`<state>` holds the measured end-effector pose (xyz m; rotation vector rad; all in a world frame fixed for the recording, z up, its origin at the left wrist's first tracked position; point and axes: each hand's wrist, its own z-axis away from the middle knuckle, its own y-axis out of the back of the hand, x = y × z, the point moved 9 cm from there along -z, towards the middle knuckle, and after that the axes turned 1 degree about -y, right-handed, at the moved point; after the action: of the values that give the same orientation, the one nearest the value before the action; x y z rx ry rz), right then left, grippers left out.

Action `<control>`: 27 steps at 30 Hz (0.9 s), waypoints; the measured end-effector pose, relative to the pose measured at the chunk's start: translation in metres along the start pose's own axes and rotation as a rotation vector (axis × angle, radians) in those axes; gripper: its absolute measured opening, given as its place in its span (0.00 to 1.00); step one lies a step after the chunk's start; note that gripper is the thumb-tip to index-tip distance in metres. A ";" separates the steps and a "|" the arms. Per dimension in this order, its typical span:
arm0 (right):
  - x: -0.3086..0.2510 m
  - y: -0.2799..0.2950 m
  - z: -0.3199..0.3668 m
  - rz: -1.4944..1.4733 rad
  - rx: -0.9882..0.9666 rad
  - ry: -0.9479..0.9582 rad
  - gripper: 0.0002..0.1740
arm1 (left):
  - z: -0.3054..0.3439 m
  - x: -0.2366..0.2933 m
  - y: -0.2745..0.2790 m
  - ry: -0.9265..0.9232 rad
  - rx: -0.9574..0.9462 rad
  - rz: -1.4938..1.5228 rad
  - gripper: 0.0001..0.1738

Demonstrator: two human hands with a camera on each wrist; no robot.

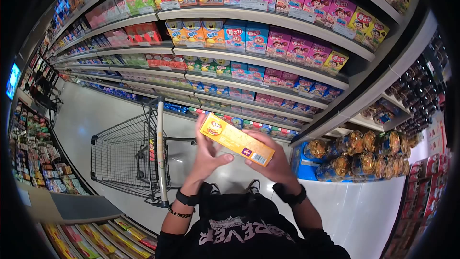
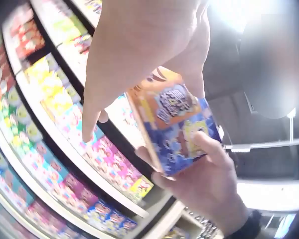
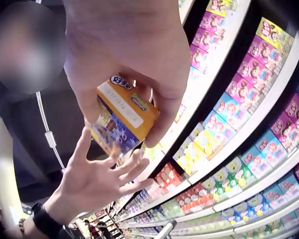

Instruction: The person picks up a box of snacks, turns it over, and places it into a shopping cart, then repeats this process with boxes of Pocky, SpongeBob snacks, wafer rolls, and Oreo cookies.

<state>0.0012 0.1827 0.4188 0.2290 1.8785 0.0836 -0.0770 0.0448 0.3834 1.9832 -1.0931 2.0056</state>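
Observation:
A yellow-orange box [image 1: 237, 139] is held up before the body in the head view, its narrow side with a barcode facing up. The right hand [image 1: 274, 159] grips its right end, thumb on one face and fingers on the other. At the other end is the left hand [image 1: 209, 156], its fingers straight and spread, touching or just beside the box. In the left wrist view the box [image 2: 174, 119] shows an orange and blue front with a cartoon figure. The right wrist view shows the left hand [image 3: 92, 186] with open palm near the box [image 3: 124, 117].
A shopping cart [image 1: 127, 151] stands on the floor to the left. Shelves of colourful boxes [image 1: 235, 36] curve across the front. Packaged jars [image 1: 354, 156] are stacked on a blue stand at the right. More goods line a low shelf [image 1: 91, 240] at the lower left.

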 end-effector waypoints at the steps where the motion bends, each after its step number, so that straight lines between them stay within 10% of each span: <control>1: -0.010 -0.002 -0.005 0.005 0.012 -0.008 0.35 | 0.001 0.033 0.009 -0.165 0.019 -0.142 0.67; 4: -0.040 -0.028 -0.012 0.158 -0.074 0.020 0.34 | 0.016 0.087 0.034 -0.382 -0.058 -0.575 0.56; 8: -0.051 -0.066 -0.016 0.095 -0.054 0.016 0.34 | 0.039 0.102 0.056 -0.351 -0.177 -0.361 0.36; 27: -0.074 -0.094 -0.008 0.088 0.104 0.223 0.37 | 0.060 0.133 0.049 -0.536 -0.267 -0.486 0.33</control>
<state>0.0047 0.0764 0.4744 0.3870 2.0973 0.0733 -0.0730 -0.0773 0.4778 2.3939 -0.7836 1.0653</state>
